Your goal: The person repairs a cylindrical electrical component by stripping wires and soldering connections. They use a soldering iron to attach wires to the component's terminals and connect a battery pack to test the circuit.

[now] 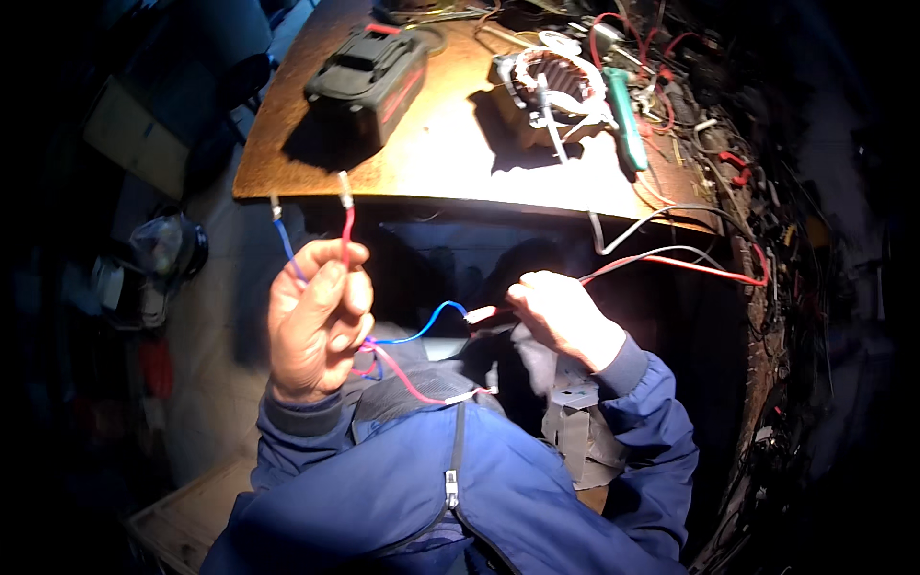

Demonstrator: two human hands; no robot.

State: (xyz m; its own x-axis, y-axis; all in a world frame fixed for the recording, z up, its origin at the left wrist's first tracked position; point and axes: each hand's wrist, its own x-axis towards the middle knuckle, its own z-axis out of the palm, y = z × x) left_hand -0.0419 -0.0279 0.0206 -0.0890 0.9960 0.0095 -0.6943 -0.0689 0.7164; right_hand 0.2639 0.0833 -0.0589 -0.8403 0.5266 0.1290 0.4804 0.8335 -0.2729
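Note:
My left hand (pixel 321 321) is closed on a red wire (pixel 348 225) and a blue wire (pixel 287 245), pinched between thumb and fingers. Both wires stick up past the fingers and end in pale metal terminals just below the bench edge. Below this hand the wires run on: a blue length (pixel 422 333) arcs right, and a pinkish-red length (pixel 407 381) droops over my lap to a white-sleeved terminal (pixel 460 397). My right hand (pixel 565 318) is closed round a red-tipped lead end (pixel 486 313), which meets the blue length. Its fingers partly hide that end.
On the wooden bench (pixel 436 163) stand a black battery pack (pixel 369 81) and a motor stator with copper windings (pixel 561 81). A green-handled tool (pixel 625 120) lies beside the stator. Red and grey leads (pixel 671 257) loop off the right edge, near heaped wires and scraps (pixel 728 172).

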